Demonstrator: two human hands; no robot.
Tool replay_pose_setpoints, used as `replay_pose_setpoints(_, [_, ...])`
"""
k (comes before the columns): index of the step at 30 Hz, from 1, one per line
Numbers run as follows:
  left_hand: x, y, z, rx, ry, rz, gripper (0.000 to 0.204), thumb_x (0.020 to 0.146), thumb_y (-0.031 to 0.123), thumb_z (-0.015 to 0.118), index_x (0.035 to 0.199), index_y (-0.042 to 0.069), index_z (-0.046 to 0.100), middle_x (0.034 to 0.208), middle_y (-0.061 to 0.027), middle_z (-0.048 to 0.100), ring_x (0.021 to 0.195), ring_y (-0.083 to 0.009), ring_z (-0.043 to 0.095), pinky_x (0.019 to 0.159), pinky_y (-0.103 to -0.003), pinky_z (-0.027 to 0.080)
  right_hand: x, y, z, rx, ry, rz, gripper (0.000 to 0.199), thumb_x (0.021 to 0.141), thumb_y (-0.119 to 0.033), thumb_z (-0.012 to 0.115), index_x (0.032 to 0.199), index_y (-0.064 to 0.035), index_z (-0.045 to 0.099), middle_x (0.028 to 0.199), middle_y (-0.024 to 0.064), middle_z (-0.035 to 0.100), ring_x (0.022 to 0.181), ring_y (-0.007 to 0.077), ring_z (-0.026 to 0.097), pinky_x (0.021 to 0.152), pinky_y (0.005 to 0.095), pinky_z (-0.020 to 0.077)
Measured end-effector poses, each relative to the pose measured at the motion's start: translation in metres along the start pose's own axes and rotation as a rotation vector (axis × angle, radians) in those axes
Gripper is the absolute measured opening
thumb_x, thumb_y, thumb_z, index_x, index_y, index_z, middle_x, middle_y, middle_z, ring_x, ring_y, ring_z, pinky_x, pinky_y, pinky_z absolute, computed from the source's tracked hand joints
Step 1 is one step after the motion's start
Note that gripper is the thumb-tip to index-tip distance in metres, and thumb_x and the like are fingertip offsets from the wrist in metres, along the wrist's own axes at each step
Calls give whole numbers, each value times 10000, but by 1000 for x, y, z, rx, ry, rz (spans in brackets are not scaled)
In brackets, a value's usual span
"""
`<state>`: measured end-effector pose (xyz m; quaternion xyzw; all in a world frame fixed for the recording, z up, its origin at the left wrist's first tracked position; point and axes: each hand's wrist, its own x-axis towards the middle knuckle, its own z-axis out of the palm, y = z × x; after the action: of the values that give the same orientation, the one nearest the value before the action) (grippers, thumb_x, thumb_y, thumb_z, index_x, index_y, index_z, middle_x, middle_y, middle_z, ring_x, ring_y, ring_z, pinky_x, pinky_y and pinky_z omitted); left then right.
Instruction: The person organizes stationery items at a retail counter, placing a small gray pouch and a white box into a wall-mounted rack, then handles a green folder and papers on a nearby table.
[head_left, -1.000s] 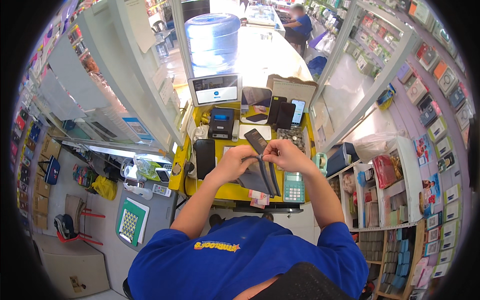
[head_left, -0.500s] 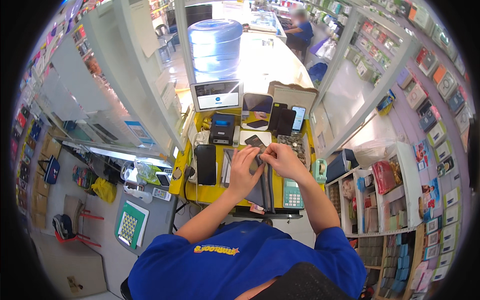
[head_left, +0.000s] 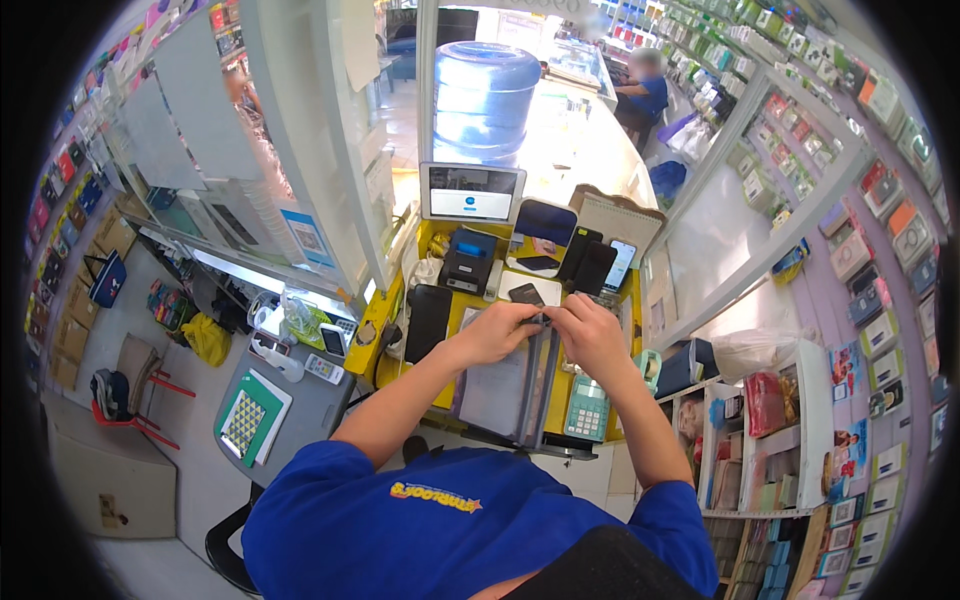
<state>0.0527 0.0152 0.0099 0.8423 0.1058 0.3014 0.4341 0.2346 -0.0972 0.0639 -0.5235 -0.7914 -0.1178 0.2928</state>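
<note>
A grey, partly see-through zip pouch [head_left: 493,392] lies over the front of the yellow counter, its dark edging running lengthwise on the right. At the pouch's far right corner, my left hand [head_left: 497,332] pinches the edging between thumb and fingers. Right beside it, my right hand [head_left: 590,332] is closed on the same corner, fingertips nearly touching the left ones. The small part between the fingertips is mostly hidden. Just beyond the hands a dark card-like piece [head_left: 526,294] rests on a white flat item. A teal calculator [head_left: 588,408] sits right of the pouch.
A black phone [head_left: 429,322] and a black printer [head_left: 468,262] stand on the left of the counter. Behind are a tablet screen [head_left: 472,192], a mirror [head_left: 543,222] and several upright phones. A tape dispenser [head_left: 647,372] is at right. Another person [head_left: 645,88] sits far off.
My left hand has gone from spread fingers over the pouch to a pinch at its far corner. The pouch now lies flatter and wider. The whole view has shifted slightly.
</note>
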Motion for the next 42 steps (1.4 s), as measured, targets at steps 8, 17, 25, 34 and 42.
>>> replay_pose_setpoints(8, [-6,1,7,250,35,83,275,882,191,752,1110,43,706,932,-133,652,899,-353,650,777,-436,532,-4,24,-7,297,-232,146,134,802,-64,804,927,-31,772,755,85,623,717,256,628,660,332,514])
replay_pose_setpoints(17, [-19,-4,7,282,128,26,284,840,198,808,1053,36,716,916,-112,672,858,-318,666,741,-401,533,-6,22,6,625,-269,478,106,815,-56,795,913,-24,771,805,100,698,725,297,677,690,346,540])
replay_pose_setpoints(25, [-27,-5,18,17,273,-134,158,845,83,797,941,-6,710,853,-109,684,770,-205,634,725,-330,503,-4,-12,13,145,32,170,88,778,-58,766,853,-68,722,835,68,641,855,276,626,737,388,535])
replay_pose_setpoints(34, [-21,3,8,99,293,4,127,822,6,774,909,-23,686,801,-104,649,721,-203,621,672,-327,485,-8,-2,14,541,18,505,72,842,-46,735,883,-5,692,830,127,683,771,266,676,717,367,543])
replay_pose_setpoints(42, [-15,7,8,69,213,-117,115,884,6,727,989,-33,699,818,-85,655,752,-153,609,710,-299,482,-11,-12,17,302,47,360,71,844,-42,728,864,-17,664,868,127,647,889,313,622,787,409,513])
